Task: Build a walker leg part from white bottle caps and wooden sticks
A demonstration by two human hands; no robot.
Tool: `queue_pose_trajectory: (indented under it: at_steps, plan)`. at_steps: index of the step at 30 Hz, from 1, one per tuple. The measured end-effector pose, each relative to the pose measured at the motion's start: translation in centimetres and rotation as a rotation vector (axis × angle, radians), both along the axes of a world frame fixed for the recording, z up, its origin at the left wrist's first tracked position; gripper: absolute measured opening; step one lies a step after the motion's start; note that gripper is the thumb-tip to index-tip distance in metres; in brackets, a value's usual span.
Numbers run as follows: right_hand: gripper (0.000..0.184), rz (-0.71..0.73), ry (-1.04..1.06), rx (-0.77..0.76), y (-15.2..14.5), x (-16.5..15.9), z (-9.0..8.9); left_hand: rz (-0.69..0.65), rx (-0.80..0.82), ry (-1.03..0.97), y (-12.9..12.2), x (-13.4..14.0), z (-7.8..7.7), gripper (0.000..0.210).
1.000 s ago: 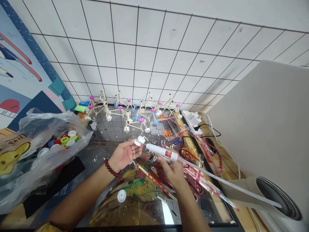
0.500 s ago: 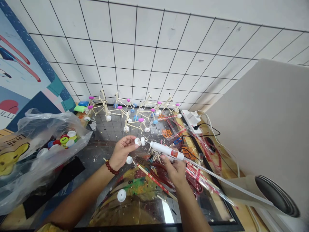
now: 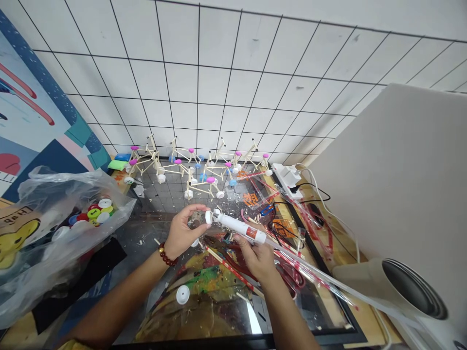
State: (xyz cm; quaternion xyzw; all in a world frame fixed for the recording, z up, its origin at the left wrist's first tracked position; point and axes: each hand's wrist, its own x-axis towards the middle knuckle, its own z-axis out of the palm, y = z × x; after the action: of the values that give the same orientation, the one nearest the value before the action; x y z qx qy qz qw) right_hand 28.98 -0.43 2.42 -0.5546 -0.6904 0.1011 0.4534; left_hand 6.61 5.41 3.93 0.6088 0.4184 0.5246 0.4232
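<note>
My left hand (image 3: pixel 183 229), with a beaded bracelet at the wrist, pinches a small white plastic wheel (image 3: pixel 208 217) between thumb and fingers. Wrapped around a white hot glue gun (image 3: pixel 239 227) is my right hand (image 3: pixel 257 255). The gun's nozzle points left, right at the wheel; whether they touch I cannot tell. A long translucent glue stick (image 3: pixel 314 270) trails from the gun's back. Another white piece shows just behind the nozzle, partly hidden. On the glass tabletop in front of me lies a loose white wheel (image 3: pixel 183 294), and one more is partly covered below my left hand.
Several small bicycle models of wooden sticks (image 3: pixel 178 165) with pink seats stand along the wall. A clear plastic bag (image 3: pixel 120 194) of coloured wheels lies left. Scissors (image 3: pixel 292 277), stick scraps and wrapped glue sticks lie right, near a power strip (image 3: pixel 289 181) and cables.
The glue gun has moved left and its nozzle now meets the wheel's position. My left hand has turned the wheel more edge-on. The view has shifted slightly.
</note>
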Motion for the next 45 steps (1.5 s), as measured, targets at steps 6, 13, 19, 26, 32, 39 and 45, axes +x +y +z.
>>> queue_pose_trajectory:
  at_steps: [6, 13, 19, 26, 32, 39, 45]
  plan:
    - [0.026, 0.024, 0.035, -0.048, -0.1, 0.0, -0.1, 0.007, -0.004, 0.003, 0.0, -0.1, 0.1, 0.039]
    - [0.023, 0.054, 0.082, -0.096, -0.1, 0.2, -0.5, 0.018, -0.01, 0.013, 0.1, -0.2, 0.0, 0.039]
    - [0.025, 0.043, 0.027, -0.045, -0.1, -0.1, 0.2, 0.037, -0.019, 0.038, 0.2, -0.3, -0.1, 0.042]
    - [0.025, 0.035, -0.032, 0.022, -0.2, -0.1, 0.8, 0.073, -0.031, 0.018, 0.2, -0.3, 0.6, 0.041]
    - [0.024, 0.036, 0.021, -0.017, -0.2, 0.0, 0.4, 0.082, -0.081, -0.033, 0.2, -0.2, 1.0, 0.039]
    - [0.022, -0.064, 0.261, -0.022, 0.1, 0.2, 0.3, -0.221, -0.452, -0.497, 0.9, -0.7, 0.8, 0.033]
    - [0.024, -0.096, 0.384, -0.048, 0.7, 0.7, -0.2, -0.308, -0.843, -0.93, 1.3, -0.5, 0.5, 0.026]
